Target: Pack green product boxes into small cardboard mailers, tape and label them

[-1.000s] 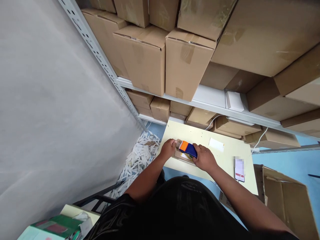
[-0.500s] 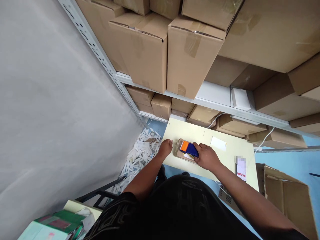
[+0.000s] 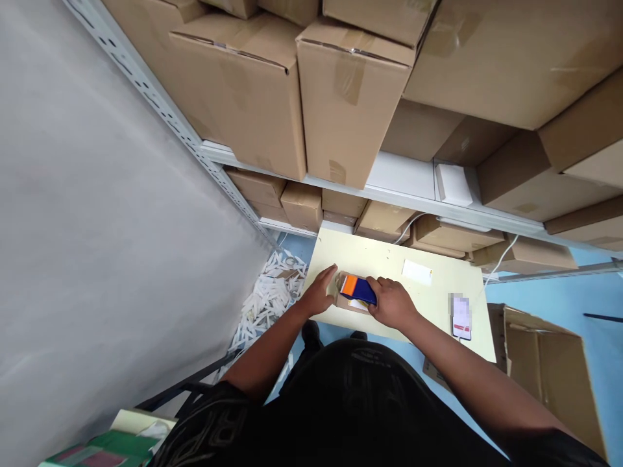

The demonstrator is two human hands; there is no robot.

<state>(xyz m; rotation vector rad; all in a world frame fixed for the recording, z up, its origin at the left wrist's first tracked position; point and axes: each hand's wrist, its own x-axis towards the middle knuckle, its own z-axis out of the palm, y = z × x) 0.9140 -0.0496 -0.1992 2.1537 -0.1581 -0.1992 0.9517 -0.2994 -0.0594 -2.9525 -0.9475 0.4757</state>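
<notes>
A small flat cardboard box (image 3: 346,303) lies near the front edge of a pale yellow table (image 3: 379,259). On top of it rests a blue and orange tape dispenser (image 3: 358,288), and my right hand (image 3: 390,302) is closed round its right end. My left hand (image 3: 322,290) lies at the box's left end with its fingers stretched out against it. A white and yellow label shows under the dispenser.
A white card (image 3: 416,272) and a phone (image 3: 460,316) lie on the table to the right. An open carton (image 3: 545,363) stands on the blue floor at right. White paper strips (image 3: 270,298) litter the floor at left. Shelves of cardboard boxes (image 3: 350,97) rise behind.
My left hand has opened from a loose grip and now lies flat against the box's left end. The dispenser stays on the box under my right hand. The camera has shifted slightly.
</notes>
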